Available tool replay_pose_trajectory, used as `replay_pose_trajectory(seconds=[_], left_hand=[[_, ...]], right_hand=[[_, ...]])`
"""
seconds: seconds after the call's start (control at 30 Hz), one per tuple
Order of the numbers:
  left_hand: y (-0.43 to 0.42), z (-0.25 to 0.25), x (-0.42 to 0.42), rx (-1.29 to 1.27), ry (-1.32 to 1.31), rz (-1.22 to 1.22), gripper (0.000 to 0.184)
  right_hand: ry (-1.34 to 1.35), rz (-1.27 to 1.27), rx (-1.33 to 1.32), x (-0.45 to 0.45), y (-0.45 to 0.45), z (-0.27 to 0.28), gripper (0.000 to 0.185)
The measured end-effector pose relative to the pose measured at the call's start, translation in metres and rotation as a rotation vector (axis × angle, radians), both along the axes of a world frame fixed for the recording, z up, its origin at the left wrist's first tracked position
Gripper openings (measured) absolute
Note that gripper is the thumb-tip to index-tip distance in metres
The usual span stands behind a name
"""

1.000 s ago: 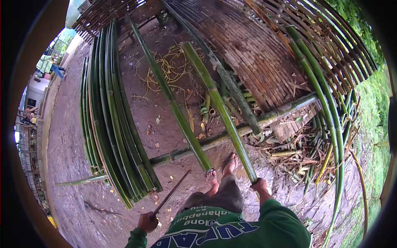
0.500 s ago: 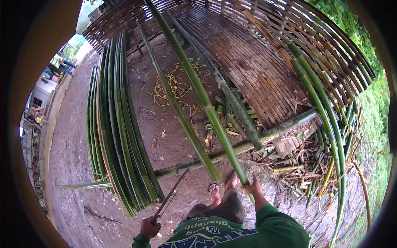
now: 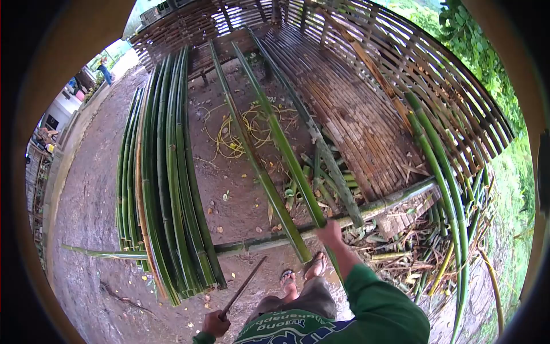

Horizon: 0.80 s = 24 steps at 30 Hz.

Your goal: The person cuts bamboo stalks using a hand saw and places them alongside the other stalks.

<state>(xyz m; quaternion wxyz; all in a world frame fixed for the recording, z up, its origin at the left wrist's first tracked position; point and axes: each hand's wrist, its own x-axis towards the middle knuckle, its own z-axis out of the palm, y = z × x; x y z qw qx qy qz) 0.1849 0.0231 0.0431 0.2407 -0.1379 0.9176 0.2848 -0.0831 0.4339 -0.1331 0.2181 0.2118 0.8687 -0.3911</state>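
Observation:
My left hand (image 3: 215, 324) is closed around the handle of a machete (image 3: 245, 288), its long dark blade slanting up and forward over the muddy ground. My right hand (image 3: 330, 234) grips a long green bamboo pole (image 3: 288, 150) near its near end, just by a horizontal bamboo crosspiece (image 3: 260, 244). Part of the pole carries on behind my right hand toward my body, mostly covered by my sleeve. To the left of that pole, another green bamboo pole (image 3: 264, 182) lies across the crosspiece. On its right, a greyer pole (image 3: 326, 150) slants the same way.
A row of several green bamboo poles (image 3: 172, 189) lies at left. Yellow cord (image 3: 243, 135) coils on the ground. At right are a slatted bamboo platform (image 3: 349, 114), two curving poles (image 3: 452, 192) and a heap of offcuts (image 3: 395, 252). A distant person (image 3: 105, 71) stands at upper left.
The held pole's far end has dropped into view, between the neighbouring poles. My right hand has moved forward with its grip kept. The machete has swung slightly lower, and my view has shifted.

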Motion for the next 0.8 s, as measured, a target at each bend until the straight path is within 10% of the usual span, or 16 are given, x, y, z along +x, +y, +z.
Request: replay_pose_trajectory(seconds=[0.17,0.4,0.6,0.8], left_hand=[[0.014,0.003,0.029,0.042,0.072,0.082,0.019],[-0.008,-0.040,0.082,0.085,-0.085,0.154,0.032],[-0.021,-0.025,0.055,0.103,0.077,0.090,0.013],[-0.003,0.029,-0.038,0.040,0.202,-0.019,0.019]], right_hand=[[0.400,0.110,0.277,-0.179,-0.038,0.008,0.074],[0.768,0.055,0.329,-0.036,0.002,0.037,0.075],[-0.195,0.072,0.405,0.234,0.051,0.053,0.108],[-0.280,-0.021,0.162,0.274,0.048,0.009,0.063]])
